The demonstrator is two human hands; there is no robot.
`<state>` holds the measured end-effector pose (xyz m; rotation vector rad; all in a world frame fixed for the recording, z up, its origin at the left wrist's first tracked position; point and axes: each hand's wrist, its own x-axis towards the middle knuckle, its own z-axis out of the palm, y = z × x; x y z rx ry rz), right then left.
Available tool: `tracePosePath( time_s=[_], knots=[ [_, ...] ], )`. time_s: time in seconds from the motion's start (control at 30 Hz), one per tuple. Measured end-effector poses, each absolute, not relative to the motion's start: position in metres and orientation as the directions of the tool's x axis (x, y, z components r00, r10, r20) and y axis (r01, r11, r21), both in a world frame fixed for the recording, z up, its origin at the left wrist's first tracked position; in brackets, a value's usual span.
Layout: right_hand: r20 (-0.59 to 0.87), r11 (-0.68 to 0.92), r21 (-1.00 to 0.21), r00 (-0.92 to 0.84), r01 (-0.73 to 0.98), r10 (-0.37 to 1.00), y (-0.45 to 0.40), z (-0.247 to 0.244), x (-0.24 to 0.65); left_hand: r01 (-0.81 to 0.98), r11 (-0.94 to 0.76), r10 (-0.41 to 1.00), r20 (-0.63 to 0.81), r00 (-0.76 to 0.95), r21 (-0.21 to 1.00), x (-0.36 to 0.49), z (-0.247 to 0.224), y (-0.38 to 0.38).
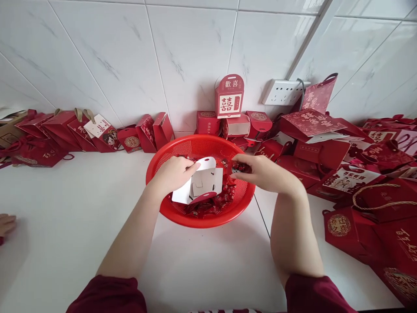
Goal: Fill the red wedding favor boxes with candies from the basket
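Note:
A round red plastic basket (202, 223) stands on the white tabletop, with red-wrapped candies (224, 198) inside. My left hand (174, 175) grips the edge of an opened gift box (203, 182), whose white inside faces up over the candies. Its flaps are spread apart. On the basket's right side, my right hand (260, 171) is closed round a few dark red wrapped candies (241, 168), slightly apart from the box. The fingertips of that hand partly cover them.
Red gift boxes (132, 138) line the wall at left. An upright box (230, 96) rests on others behind the basket. Many boxes and bags (339, 174) are piled at right, below a white power strip (282, 92). Another person's hand (6, 224) shows at the left edge.

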<state>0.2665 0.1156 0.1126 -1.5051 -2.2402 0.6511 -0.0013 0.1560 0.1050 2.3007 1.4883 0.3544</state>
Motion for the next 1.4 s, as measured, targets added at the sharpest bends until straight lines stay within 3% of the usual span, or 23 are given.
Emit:
tracePosePath(
  time_s=[0.1, 0.2, 0.3, 0.47, 0.57, 0.63, 0.7, 0.8, 1.0, 1.17, 1.4],
  knots=[
    [0.205, 0.443, -0.683, -0.429, 0.581, 0.880, 0.113, 0.117, 0.250, 0.828, -0.360, 0.912, -0.023, 0.409, 0.431, 0.001, 0.102, 0.159],
    [0.233, 0.534, -0.736, -0.585, 0.415, 0.777, 0.119, 0.107, 0.226, 0.860, -0.324, 0.918, -0.089, 0.387, 0.393, 0.000, 0.098, 0.163],
    [0.172, 0.512, -0.719, -0.594, 0.469, 0.786, 0.125, 0.098, 0.219, 0.893, -0.285, 0.934, -0.107, 0.340, 0.348, -0.003, 0.097, 0.166],
    [0.178, 0.400, -0.660, -0.385, 0.636, 0.905, 0.126, 0.099, 0.245, 0.939, -0.200, 0.976, -0.032, 0.217, 0.281, -0.014, 0.111, 0.167],
    [0.071, 0.273, -0.541, -0.280, 0.795, 0.957, 0.129, 0.096, 0.254, 0.953, -0.103, 0.993, 0.092, 0.080, 0.283, -0.028, 0.125, 0.167],
    [-0.082, 0.219, -0.416, -0.276, 0.883, 0.958, 0.133, 0.091, 0.252, 0.939, -0.038, 0.978, 0.206, -0.035, 0.341, -0.038, 0.132, 0.165],
    [-0.240, 0.236, -0.328, -0.322, 0.915, 0.916, 0.137, 0.084, 0.246, 0.910, -0.003, 0.944, 0.302, -0.134, 0.415, -0.046, 0.136, 0.163],
    [-0.348, 0.308, -0.320, -0.414, 0.896, 0.841, 0.139, 0.079, 0.234, 0.887, 0.023, 0.912, 0.354, -0.208, 0.461, -0.052, 0.140, 0.159],
    [-0.446, 0.391, -0.463, -0.590, 0.796, 0.673, 0.126, 0.082, 0.216, 0.915, -0.006, 0.957, 0.268, -0.112, 0.404, -0.045, 0.142, 0.154],
    [-0.484, 0.402, -0.353, -0.532, 0.845, 0.695, 0.118, 0.072, 0.198, 0.934, -0.026, 0.976, 0.212, -0.054, 0.357, -0.038, 0.140, 0.154],
    [-0.526, 0.430, -0.366, -0.564, 0.826, 0.636, 0.113, 0.063, 0.188, 0.939, -0.025, 0.987, 0.156, -0.031, 0.342, -0.039, 0.140, 0.154]
  ],
)
